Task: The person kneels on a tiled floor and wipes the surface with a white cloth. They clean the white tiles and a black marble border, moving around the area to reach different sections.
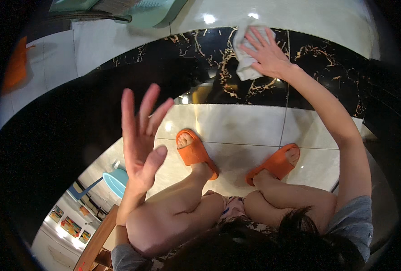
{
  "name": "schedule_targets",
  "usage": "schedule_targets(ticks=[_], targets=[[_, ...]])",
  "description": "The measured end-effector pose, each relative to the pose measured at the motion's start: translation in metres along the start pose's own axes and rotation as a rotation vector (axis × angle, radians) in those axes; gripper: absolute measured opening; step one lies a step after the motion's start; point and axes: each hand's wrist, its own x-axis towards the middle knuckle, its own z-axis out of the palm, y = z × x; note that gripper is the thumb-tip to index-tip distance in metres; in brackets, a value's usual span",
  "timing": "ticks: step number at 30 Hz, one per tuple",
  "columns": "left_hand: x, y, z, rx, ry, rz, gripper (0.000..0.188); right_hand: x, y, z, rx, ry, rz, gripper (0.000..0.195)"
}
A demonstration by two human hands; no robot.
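My right hand [266,56] lies with spread fingers on a crumpled white cloth [242,64], holding it down against a black marble-patterned tile band [217,81] with gold veins. The cloth's upper part reaches the pale tile at the band's far edge. In front of my left knee, my left hand [141,142] is raised, empty, with its fingers apart. It touches nothing.
My feet wear orange slippers [195,154] on pale floor tiles [241,125]. A light green dustpan [156,15] is at the top left, with an orange object [16,69] at the far left. A light blue basin [116,181] and a wooden furniture edge [97,238] are at lower left.
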Motion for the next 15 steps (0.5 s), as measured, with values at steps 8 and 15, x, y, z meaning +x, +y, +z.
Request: schedule_targets(ticks=[8,15], targets=[[-0.02,-0.013,-0.031,0.129,-0.247,-0.177,0.088,0.179,-0.063,0.014,-0.039,0.203,-0.452,0.067],[-0.023,-0.026,-0.036,0.172,-0.242,-0.225,0.084,0.173,-0.066,0.017,-0.028,0.261,-0.501,0.06]])
